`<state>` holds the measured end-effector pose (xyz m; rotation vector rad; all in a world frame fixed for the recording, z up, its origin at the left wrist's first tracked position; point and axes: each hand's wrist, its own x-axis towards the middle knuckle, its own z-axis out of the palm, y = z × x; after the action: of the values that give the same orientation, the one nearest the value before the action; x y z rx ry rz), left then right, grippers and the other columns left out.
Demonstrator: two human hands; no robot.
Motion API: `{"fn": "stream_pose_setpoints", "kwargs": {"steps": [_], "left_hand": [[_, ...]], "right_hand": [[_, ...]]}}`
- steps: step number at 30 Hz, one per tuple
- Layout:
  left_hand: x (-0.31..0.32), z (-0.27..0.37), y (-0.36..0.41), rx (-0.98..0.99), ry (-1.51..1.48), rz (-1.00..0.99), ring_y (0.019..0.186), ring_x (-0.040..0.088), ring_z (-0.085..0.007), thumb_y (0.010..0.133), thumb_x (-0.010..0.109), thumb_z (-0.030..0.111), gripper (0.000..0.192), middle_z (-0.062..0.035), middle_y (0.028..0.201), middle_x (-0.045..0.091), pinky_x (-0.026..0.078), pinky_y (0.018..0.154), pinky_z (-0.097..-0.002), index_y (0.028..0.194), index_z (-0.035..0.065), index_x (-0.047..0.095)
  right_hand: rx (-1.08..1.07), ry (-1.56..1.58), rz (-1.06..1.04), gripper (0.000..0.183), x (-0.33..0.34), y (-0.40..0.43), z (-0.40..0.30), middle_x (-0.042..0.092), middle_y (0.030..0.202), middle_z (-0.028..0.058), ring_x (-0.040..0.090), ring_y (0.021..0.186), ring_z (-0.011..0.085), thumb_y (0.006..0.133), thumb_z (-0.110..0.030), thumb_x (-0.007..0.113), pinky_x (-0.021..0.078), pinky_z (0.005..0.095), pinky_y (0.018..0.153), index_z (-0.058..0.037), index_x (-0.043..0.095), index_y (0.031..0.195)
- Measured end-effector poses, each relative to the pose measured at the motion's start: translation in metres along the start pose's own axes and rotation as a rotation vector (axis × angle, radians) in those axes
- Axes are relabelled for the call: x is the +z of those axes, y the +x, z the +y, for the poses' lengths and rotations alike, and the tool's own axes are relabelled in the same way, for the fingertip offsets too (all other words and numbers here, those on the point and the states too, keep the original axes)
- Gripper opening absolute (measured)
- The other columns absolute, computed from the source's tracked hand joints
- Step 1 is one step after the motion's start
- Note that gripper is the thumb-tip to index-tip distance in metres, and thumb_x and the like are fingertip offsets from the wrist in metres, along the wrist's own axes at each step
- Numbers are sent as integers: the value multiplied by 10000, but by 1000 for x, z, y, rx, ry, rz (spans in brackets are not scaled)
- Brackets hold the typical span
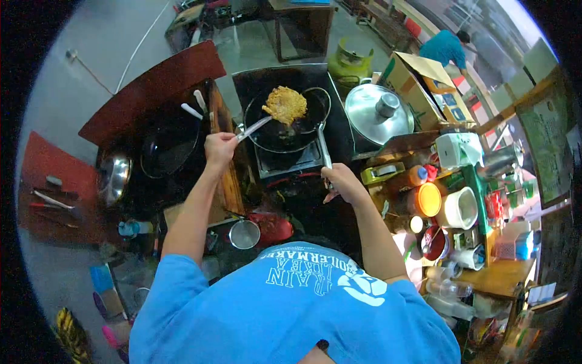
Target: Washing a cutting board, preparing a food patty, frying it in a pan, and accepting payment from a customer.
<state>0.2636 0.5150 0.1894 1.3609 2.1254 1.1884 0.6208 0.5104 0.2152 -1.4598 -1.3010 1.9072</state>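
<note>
A golden-brown piece of fried food [285,104] with a rough surface rests over the dark wok [263,141]. My left hand [220,149] grips the handle of a metal cooking utensil [255,128], whose far end reaches under the food's near left edge. My right hand [344,184] is closed around the handle of a second metal utensil [324,148] at the wok's right side. Its working end is hard to make out beside a curved metal loop [328,102]. Beneath the wok is a gas stove [291,161].
A large domed metal lid [379,113] lies right of the stove, before a cardboard box [420,91] and a green gas cylinder [350,63]. Another dark pan [168,150] is left, past a wooden board [225,177]. An orange-lidded container [428,199] stands right. A person [443,50] bends far right.
</note>
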Motion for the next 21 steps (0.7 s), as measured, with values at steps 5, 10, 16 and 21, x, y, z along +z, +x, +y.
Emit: {"fn": "stream_pose_setpoints", "kwargs": {"steps": [5,10,16,21], "left_hand": [[-33,63,12,278,506,50,719,699,-300,773,690,211,204,-166,795,694,555,689,-401,918,78,745],[8,121,-26,626,929,-48,710,695,-267,777,592,86,79,-138,751,678,567,599,-388,766,44,658],[23,110,-60,1048,981,81,677,655,-183,778,592,114,47,-51,722,627,534,512,-308,786,79,621],[-3,99,-46,603,721,169,753,681,-308,863,560,123,87,-116,797,668,559,622,-416,852,59,618]], "right_hand": [[34,-53,4,234,12,8,-19,496,658,73,518,457,220,846,-189,549,583,407,453,25,531,752],[14,45,-135,223,29,28,-46,472,648,68,499,472,193,847,-184,555,590,422,465,36,535,817],[29,414,-271,146,29,35,-23,509,594,3,437,428,88,860,-186,574,553,350,472,-40,564,854],[37,437,-262,139,11,34,19,508,587,6,448,422,108,854,-169,558,533,327,458,-40,548,905]]}}
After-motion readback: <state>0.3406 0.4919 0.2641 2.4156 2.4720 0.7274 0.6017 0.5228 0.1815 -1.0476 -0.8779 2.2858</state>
